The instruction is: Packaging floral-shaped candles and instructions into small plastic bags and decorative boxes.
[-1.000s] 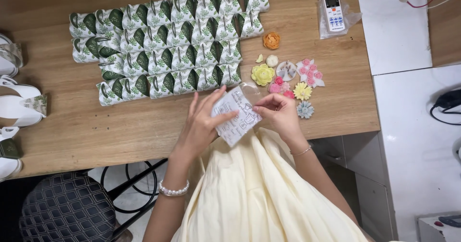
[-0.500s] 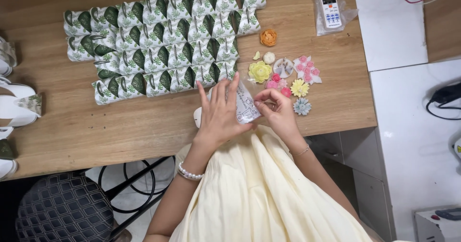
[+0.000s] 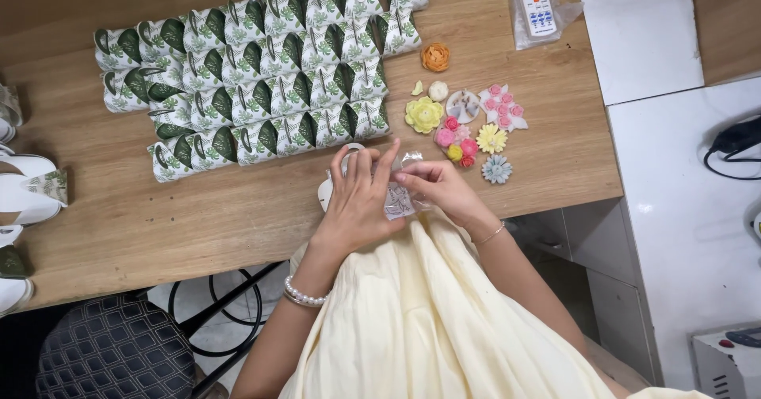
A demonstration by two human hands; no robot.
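1. Head view: left hand and right hand both pinch a small clear crinkled plastic bag, now lower, at the wooden desk edge.
2. Earlier flat, the bag is now bunched between the fingertips.
3. Green leaf-print paper boxes lie unmoved.

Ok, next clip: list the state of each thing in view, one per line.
clear plastic packet: crumpled, held in both hands
left hand: gripping the packet, fingers raised
right hand: pinching the packet's edge
leaf-print boxes: folded shut, lined up in rows
flower ornaments: loose, lying flat on the table
remote control: face up, on a plastic bag
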